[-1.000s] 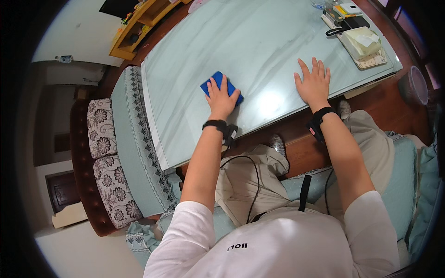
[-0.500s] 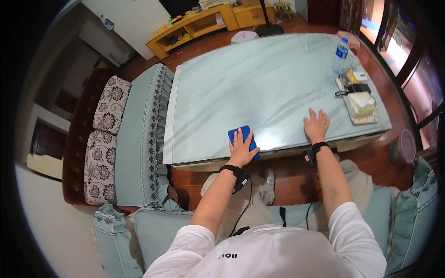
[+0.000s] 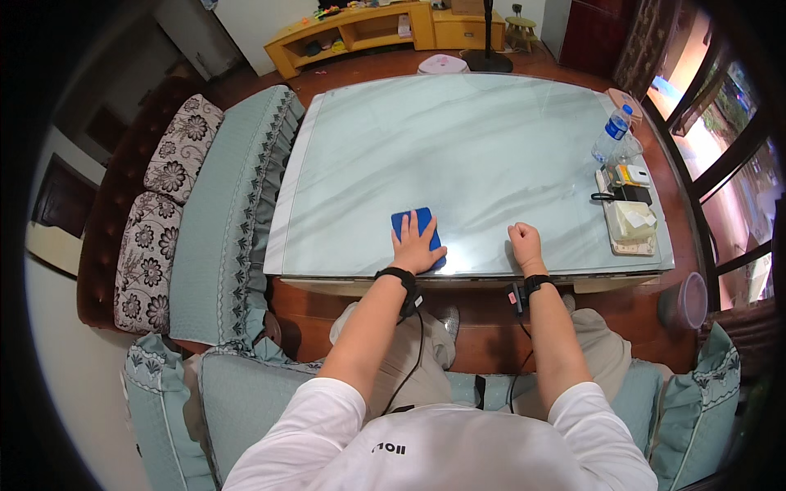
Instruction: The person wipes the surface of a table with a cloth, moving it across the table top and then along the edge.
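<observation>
My left hand (image 3: 416,248) lies flat with spread fingers on a folded blue cloth (image 3: 399,219), pressing it against the glossy table top (image 3: 368,155). Parts of the cloth show between and around the fingers. My right hand (image 3: 526,244) is curled into a loose fist near the table's front edge, to the right of the cloth. Nothing shows in it. Each wrist wears a black band with a small device and a cable.
At the table's right side stand a water bottle (image 3: 613,133), a tissue pack (image 3: 634,221) and small boxes (image 3: 629,175). A bin (image 3: 684,301) is on the floor at right. A sofa (image 3: 221,196) runs along the left; a wooden TV cabinet (image 3: 352,34) stands beyond.
My right hand has gone from spread fingers to a fist and drawn nearer the front edge. My left hand remains on the cloth. The head view has shifted.
</observation>
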The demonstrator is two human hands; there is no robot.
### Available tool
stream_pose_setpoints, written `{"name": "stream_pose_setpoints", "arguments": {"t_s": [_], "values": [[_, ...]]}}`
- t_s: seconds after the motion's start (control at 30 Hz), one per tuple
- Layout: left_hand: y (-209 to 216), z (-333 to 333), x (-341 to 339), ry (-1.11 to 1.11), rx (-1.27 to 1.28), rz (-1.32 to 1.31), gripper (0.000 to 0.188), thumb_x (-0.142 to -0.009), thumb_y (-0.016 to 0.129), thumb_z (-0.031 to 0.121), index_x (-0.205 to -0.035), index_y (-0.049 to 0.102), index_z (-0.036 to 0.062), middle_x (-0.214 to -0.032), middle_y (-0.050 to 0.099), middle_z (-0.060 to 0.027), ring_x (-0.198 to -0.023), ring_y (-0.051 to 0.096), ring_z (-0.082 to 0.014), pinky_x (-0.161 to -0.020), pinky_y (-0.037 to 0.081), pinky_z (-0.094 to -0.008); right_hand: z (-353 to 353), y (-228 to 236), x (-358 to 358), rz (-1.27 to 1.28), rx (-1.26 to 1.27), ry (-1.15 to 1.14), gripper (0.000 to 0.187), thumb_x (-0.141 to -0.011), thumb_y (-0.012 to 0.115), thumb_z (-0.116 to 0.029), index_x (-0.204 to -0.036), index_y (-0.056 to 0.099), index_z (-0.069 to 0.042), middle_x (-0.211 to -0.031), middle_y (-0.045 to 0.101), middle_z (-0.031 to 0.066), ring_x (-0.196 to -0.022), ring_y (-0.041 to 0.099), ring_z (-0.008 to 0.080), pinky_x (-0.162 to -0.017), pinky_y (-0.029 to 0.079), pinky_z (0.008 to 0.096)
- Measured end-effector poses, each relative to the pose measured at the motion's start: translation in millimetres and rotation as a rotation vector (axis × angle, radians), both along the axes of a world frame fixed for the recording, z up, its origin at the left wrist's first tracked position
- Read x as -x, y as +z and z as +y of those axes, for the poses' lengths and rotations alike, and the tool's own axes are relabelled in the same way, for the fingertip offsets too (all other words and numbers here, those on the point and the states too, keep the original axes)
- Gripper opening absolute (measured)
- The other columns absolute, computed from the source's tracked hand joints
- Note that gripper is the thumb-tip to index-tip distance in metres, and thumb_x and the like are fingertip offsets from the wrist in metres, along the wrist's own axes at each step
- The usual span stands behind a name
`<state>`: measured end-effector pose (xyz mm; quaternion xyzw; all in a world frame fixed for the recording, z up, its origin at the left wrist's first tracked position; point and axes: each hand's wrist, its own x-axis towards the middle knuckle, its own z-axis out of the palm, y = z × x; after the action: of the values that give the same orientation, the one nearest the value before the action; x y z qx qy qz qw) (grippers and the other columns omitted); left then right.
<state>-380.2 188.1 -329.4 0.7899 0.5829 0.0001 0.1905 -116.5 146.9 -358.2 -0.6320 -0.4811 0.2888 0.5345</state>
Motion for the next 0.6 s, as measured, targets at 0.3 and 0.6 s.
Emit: {"name": "stream_pose_setpoints", "arguments": {"t_s": [0.3, 0.6], "values": [[-0.6, 82.0, -10.2, -0.008, 0.021, 0.05, 0.083, -0.078, 0.055, 0.061, -0.146, 0.019, 0.0293, -0.152, -0.001, -0.0204, -0.14, -0.003, -0.0375, -0.107, 0.003, -0.0592, -9.5, -7.0, 1.4, 0.052, -0.019, 0.007, 0.037, -0.082, 0.058, -0.012, -0.058, 0.031, -0.004, -0.055, 0.025, 0.0005, -0.054, 0.026, 0.0095, -0.048, 0.027, 0.0291], [-11.6, 204.9, -36.4, 0.01, -0.084, 0.154, 0.088, -0.074, 0.054, 0.068, -0.146, 0.019, 0.0311, -0.152, 0.002, -0.019, -0.14, -0.002, -0.0382, -0.107, 0.009, -0.0603, -9.8, 6.7, 2.7, -0.001, 0.039, 0.005, 0.035, -0.081, 0.058, -0.012, -0.058, 0.034, -0.002, -0.053, 0.026, 0.0026, -0.054, 0.026, 0.011, -0.048, 0.029, 0.0293]]}}
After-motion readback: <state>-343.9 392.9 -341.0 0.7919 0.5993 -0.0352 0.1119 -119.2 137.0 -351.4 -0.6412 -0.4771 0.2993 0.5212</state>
